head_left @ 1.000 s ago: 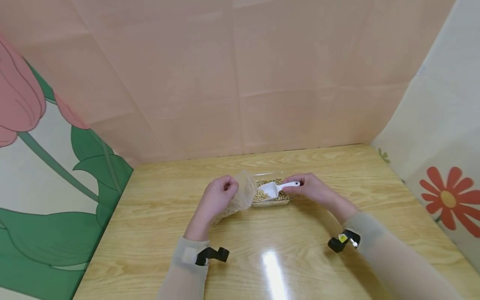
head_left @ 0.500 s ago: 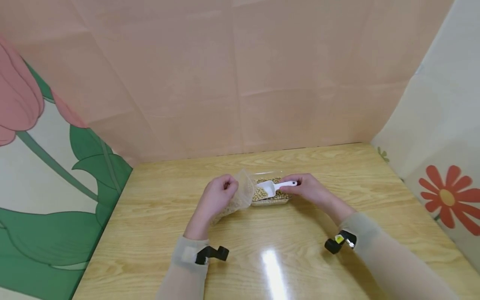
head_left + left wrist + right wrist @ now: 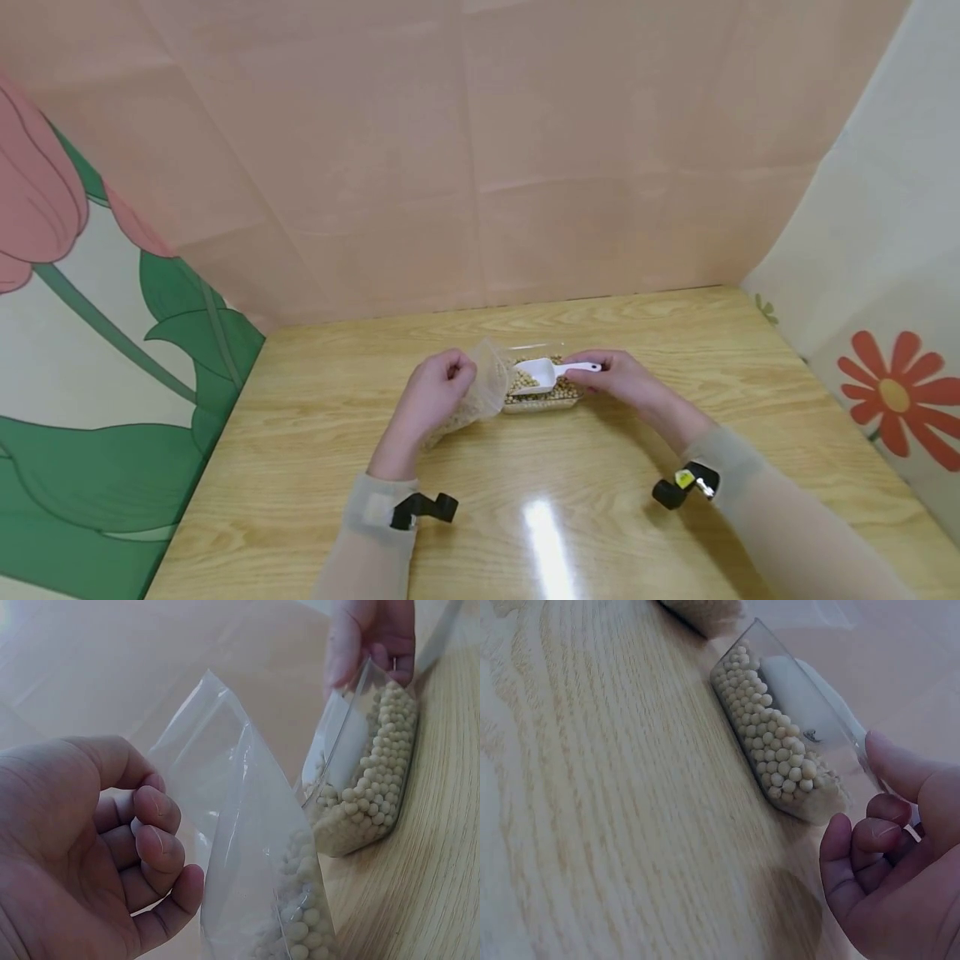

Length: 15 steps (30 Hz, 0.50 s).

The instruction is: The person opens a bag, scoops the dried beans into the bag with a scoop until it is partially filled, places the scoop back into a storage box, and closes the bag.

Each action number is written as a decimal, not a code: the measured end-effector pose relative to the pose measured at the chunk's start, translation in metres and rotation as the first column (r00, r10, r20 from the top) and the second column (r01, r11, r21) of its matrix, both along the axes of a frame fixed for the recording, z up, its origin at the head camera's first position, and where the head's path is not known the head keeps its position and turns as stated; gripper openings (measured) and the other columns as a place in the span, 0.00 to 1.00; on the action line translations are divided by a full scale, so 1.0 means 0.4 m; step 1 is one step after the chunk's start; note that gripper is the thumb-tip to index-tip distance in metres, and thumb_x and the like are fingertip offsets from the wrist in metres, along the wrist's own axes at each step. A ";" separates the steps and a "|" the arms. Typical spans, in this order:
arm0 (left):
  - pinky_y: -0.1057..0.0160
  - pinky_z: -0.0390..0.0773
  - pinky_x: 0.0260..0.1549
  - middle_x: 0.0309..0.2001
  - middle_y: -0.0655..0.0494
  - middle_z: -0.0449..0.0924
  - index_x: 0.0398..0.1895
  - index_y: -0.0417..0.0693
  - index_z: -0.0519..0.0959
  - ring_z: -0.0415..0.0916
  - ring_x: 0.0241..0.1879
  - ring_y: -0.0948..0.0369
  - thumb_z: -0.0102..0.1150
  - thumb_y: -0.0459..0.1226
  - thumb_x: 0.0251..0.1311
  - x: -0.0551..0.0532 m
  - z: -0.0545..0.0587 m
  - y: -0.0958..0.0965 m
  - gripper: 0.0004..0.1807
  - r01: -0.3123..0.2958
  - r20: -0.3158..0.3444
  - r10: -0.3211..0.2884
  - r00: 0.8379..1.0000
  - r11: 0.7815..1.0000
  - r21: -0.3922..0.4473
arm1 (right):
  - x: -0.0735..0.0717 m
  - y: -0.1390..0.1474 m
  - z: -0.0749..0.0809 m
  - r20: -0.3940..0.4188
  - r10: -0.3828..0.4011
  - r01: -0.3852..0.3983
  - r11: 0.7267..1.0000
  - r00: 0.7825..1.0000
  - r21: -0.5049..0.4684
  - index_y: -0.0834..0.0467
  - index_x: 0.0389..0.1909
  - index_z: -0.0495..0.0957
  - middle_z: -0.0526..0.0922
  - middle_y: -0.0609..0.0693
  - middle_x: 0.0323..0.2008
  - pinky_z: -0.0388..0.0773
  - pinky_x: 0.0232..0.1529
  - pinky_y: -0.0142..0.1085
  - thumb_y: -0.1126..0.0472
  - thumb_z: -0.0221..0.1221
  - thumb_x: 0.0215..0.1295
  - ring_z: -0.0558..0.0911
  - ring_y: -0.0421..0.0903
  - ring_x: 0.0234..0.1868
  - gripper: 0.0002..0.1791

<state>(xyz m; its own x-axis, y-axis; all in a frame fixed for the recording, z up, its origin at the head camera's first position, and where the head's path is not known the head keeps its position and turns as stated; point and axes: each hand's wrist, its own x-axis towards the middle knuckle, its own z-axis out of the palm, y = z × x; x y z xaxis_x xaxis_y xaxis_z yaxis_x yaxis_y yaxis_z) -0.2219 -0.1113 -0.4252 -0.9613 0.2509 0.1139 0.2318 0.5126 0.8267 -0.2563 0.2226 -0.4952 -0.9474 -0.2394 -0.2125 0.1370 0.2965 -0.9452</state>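
"On the wooden table [image 3: 615, 517] before you, where is the white scoop [image 3: 549, 373]?"

"Its bowl is within the clear container [image 3: 542, 407], among the round pale beans [image 3: 567, 390]. Some of these lie at its front end, which points towards the plastic bag [image 3: 489, 382]. The handle goes out on your right side."

"And the fingers of your right hand [image 3: 618, 379]?"

"They are clamped on the handle; in the right wrist view your thumb is against it, and the other visible fingers are bent."

"What does your left hand [image 3: 437, 390] hold?"

"It pinches the upper edge of the bag, its fingers curled towards the thumb. In the lower part of this bag are similar beans."

"Does the bag touch the container?"

"This I cannot tell you; its raised side stands just beside the container's left end. Behind the table you have a pink cloth [image 3: 480, 167]."
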 end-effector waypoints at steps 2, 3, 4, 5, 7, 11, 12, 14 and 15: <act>0.60 0.67 0.20 0.20 0.56 0.70 0.28 0.54 0.77 0.63 0.17 0.59 0.50 0.44 0.72 0.001 0.000 -0.001 0.14 0.003 0.002 -0.003 1.000 1.000 0.002 | 0.001 0.004 -0.004 0.011 -0.004 0.004 1.000 1.000 -0.020 0.52 0.55 0.84 0.80 0.51 0.37 0.76 0.39 0.39 0.47 0.70 0.61 0.77 0.46 0.36 0.23; 0.60 0.67 0.20 0.20 0.56 0.70 0.28 0.53 0.77 0.63 0.17 0.59 0.50 0.44 0.72 0.001 -0.001 -0.001 0.14 0.002 0.004 -0.002 1.000 1.000 0.004 | 0.002 0.005 -0.006 0.014 -0.006 0.006 0.999 1.000 -0.032 0.52 0.56 0.83 0.80 0.50 0.37 0.76 0.38 0.39 0.48 0.70 0.61 0.77 0.46 0.35 0.23; 0.60 0.67 0.19 0.20 0.55 0.69 0.28 0.53 0.77 0.62 0.17 0.59 0.50 0.45 0.72 0.001 -0.001 -0.001 0.14 0.004 0.005 -0.004 1.000 1.000 0.009 | 0.003 0.006 -0.007 0.023 -0.012 0.013 0.999 1.000 -0.048 0.52 0.55 0.83 0.79 0.51 0.37 0.76 0.37 0.38 0.48 0.70 0.61 0.77 0.45 0.35 0.23; 0.60 0.67 0.19 0.20 0.55 0.69 0.28 0.53 0.77 0.62 0.17 0.59 0.50 0.45 0.72 0.002 -0.001 -0.002 0.14 0.005 0.006 -0.005 1.000 1.000 0.012 | 0.003 0.007 -0.009 0.026 -0.013 0.015 0.998 1.000 -0.065 0.53 0.56 0.83 0.79 0.51 0.36 0.75 0.36 0.37 0.49 0.70 0.61 0.77 0.45 0.34 0.23; 0.60 0.67 0.19 0.20 0.55 0.69 0.28 0.52 0.78 0.62 0.16 0.59 0.50 0.45 0.73 0.002 -0.002 -0.002 0.15 0.005 0.005 -0.005 1.000 1.000 0.014 | 0.005 0.009 -0.014 0.045 -0.028 0.033 0.994 0.999 -0.100 0.54 0.55 0.83 0.80 0.51 0.35 0.75 0.35 0.36 0.49 0.70 0.61 0.77 0.44 0.33 0.23; 0.60 0.67 0.19 0.19 0.56 0.69 0.28 0.51 0.78 0.62 0.16 0.60 0.50 0.45 0.73 0.000 -0.005 -0.003 0.15 0.006 0.004 -0.006 1.000 1.000 0.011 | 0.010 0.016 -0.017 0.066 -0.049 0.060 0.982 0.997 -0.179 0.58 0.56 0.82 0.81 0.49 0.35 0.78 0.39 0.37 0.53 0.70 0.62 0.77 0.42 0.32 0.23; 0.60 0.67 0.19 0.19 0.56 0.69 0.28 0.51 0.78 0.62 0.16 0.60 0.50 0.46 0.73 0.000 -0.005 -0.003 0.15 0.007 0.004 -0.007 1.000 1.000 0.010 | 0.011 0.019 -0.015 0.065 -0.055 0.066 0.979 0.996 -0.192 0.58 0.56 0.81 0.81 0.48 0.33 0.79 0.41 0.38 0.53 0.70 0.62 0.77 0.41 0.31 0.23; 0.60 0.66 0.19 0.19 0.56 0.69 0.29 0.49 0.78 0.62 0.16 0.60 0.50 0.45 0.73 -0.001 -0.006 -0.003 0.16 0.007 0.006 -0.007 1.000 1.000 0.011 | 0.014 0.026 -0.009 0.059 -0.057 0.069 0.973 0.997 -0.222 0.59 0.56 0.81 0.79 0.46 0.30 0.80 0.43 0.40 0.55 0.69 0.64 0.74 0.40 0.28 0.22; 0.60 0.66 0.19 0.19 0.56 0.69 0.29 0.49 0.78 0.62 0.16 0.60 0.50 0.45 0.73 -0.001 -0.006 -0.003 0.16 0.007 0.006 -0.007 1.000 1.000 0.012 | 0.016 0.029 -0.002 0.058 -0.063 0.075 0.970 0.996 -0.233 0.59 0.56 0.81 0.78 0.45 0.28 0.80 0.44 0.40 0.55 0.69 0.64 0.73 0.40 0.27 0.21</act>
